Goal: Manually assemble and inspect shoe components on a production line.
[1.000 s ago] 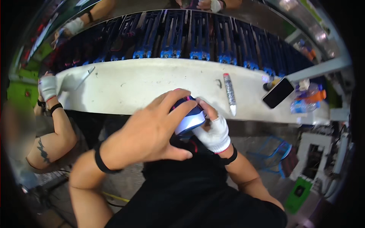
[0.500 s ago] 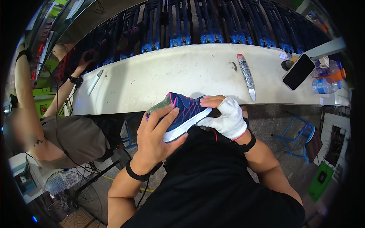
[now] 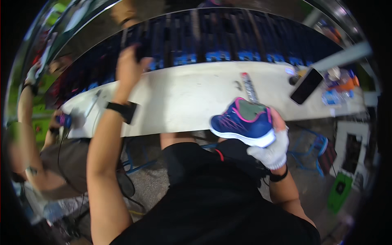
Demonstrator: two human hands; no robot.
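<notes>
My right hand [image 3: 274, 149], in a white glove with bare fingertips, grips a navy sneaker [image 3: 245, 126] by its heel end. The shoe has pink trim, a green-grey lining and a white sole; its toe points left, above my lap at the table's near edge. My bare left hand [image 3: 130, 71] stretches across the table [image 3: 179, 98] to the slatted blue conveyor [image 3: 216, 36]. Motion smears its fingers, and a dark shape beside them is too blurred to name. Behind the sneaker lies a slim tool with a wrapped grey handle [image 3: 250, 89] and red end, partly hidden.
A black phone [image 3: 307, 86] and clear plastic bottles [image 3: 337, 97] stand at the table's right end. At the left lies a pale slim tool [image 3: 94, 102]. A co-worker [image 3: 61, 163] at the left holds a dark shoe [image 3: 64, 119]. A blue-framed stool [image 3: 320, 149] stands at the right.
My left hand has let go of the sneaker and moved up and left to the conveyor. The sneaker, now in my right hand alone, has turned toe-left and moved right.
</notes>
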